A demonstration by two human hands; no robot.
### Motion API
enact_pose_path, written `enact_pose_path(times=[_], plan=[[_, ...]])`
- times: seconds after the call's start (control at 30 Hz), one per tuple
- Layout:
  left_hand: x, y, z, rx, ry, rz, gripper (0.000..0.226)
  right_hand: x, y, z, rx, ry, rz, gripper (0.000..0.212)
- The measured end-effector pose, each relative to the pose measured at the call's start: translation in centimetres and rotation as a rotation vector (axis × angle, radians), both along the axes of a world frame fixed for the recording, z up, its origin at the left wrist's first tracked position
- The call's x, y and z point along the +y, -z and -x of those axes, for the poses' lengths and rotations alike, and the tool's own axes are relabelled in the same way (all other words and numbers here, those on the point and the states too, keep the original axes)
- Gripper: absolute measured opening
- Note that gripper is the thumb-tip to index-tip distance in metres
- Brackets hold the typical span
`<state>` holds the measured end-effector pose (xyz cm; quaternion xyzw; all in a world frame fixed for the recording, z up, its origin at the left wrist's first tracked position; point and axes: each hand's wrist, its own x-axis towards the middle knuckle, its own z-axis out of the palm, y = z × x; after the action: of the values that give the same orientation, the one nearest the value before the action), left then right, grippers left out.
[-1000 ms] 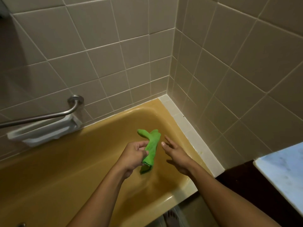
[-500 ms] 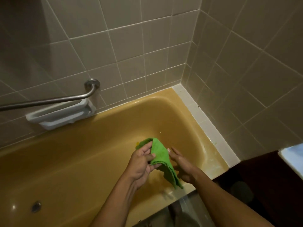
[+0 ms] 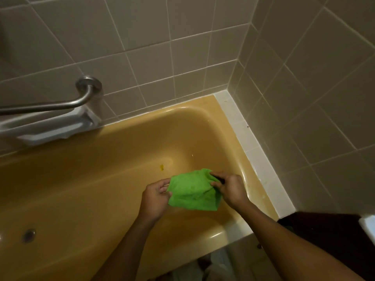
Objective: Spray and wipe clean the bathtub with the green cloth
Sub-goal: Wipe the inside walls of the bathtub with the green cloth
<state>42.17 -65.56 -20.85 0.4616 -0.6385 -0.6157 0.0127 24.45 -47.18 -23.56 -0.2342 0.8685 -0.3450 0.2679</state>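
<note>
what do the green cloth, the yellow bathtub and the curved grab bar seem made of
Green cloth: soft, matte, fuzzy fabric, probably microfibre; it folds and bunches. Mustard-yellow bathtub: hard, glossy enamel or acrylic, unclear which; highlights glint on its rim. Curved grey grab bar: metal, likely steel, with dull sheen.

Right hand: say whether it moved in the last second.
Yes: right hand closed leftward onto the green cloth; against the white ledge it barely shifted.

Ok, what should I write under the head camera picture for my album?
Left hand and right hand hold a green cloth stretched above the yellow bathtub.
</note>
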Motion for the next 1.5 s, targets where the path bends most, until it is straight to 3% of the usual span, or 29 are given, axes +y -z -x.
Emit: enact_pose_path(times=[0.13, 0.3, 0.47, 0.63, 0.73, 0.87, 0.97, 1.07, 1.17, 1.33, 1.5], plan=[[0.2, 4.2, 0.6, -0.036, -0.074, -0.026, 0.048, -0.1, 2.4, 3.2, 0.119, -0.196, -0.052, 0.04], [1.0, 10.8, 1.3, 0.016, -0.184, -0.234, 0.049, -1.5, 5.2, 6.4, 0.168, -0.33, -0.171, 0.039], [2.4, 18.8, 3.0, 0.009, -0.164, -0.281, 0.051, -3.0, 7.7, 9.5, 0.267, -0.454, -0.189, 0.041], [6.0, 26.2, 5.9, -0.029, 0.055, -0.391, 0.072, -3.1, 11.6, 10.8, 0.476, -0.757, -0.646, 0.032], [7.9, 29.3, 7.1, -0.052, 0.272, -0.337, 0.08, -2.7, 13.3, 10.0, 0.582, -0.921, -0.846, 0.029], [9.1, 32.1, 7.8, -0.106, 0.566, -0.236, 0.073, -2.0, 14.9, 8.0, 0.832, -1.228, -0.856, 0.047], [9.3, 33.2, 8.3, -0.119, 0.781, -0.171, 0.066, -1.6, 17.4, 6.1, 0.829, -1.402, -0.945, 0.05], [9.8, 34.5, 8.3, -0.124, 0.918, -0.149, 0.055, -1.8, 18.9, 4.9, 0.696, -1.383, -1.124, 0.047], [10.0, 35.5, 7.4, -0.092, 0.907, -0.173, 0.04, -3.0, 20.1, 3.8, 0.692, -1.241, -1.182, 0.043], [9.2, 35.9, 5.6, -0.046, 0.876, -0.133, 0.064, -1.9, 23.4, 3.5, 0.788, -1.129, -1.11, 0.059], [5.7, 35.9, 1.6, -0.168, 0.992, 0.034, 0.061, -0.1, 25.4, 4.2, 0.864, -1.208, -1.073, 0.067]])
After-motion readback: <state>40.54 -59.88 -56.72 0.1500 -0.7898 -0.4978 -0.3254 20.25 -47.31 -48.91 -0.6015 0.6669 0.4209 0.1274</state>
